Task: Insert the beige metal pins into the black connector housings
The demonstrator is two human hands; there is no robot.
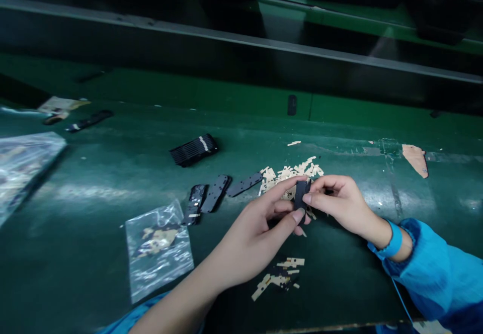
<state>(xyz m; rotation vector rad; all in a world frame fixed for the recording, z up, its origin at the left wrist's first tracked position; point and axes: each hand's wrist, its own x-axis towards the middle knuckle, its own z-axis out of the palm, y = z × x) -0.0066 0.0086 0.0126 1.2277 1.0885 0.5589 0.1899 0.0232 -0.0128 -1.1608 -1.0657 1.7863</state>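
My left hand (260, 233) is closed round a small dark oblong plate (301, 195), with thumb and fingers along its edges. The thumb and fingertips of my right hand (339, 200) pinch the plate's right side; whether a smaller piece lies under them is hidden. Just behind my hands spreads a loose pile of small cream-coloured flat pieces (277, 175). Nearer the table's front edge lies a smaller heap of cream and dark pieces (279, 276). Left of my left hand are similar dark plates (215, 193), some overlapping.
A clear plastic bag (162, 268) with cream pieces lies at the left, and a larger bag (26, 163) sits farther left. A banded stack of black parts (194, 149) rests on the green table (94, 243). A tan scrap (415, 159) is at the right.
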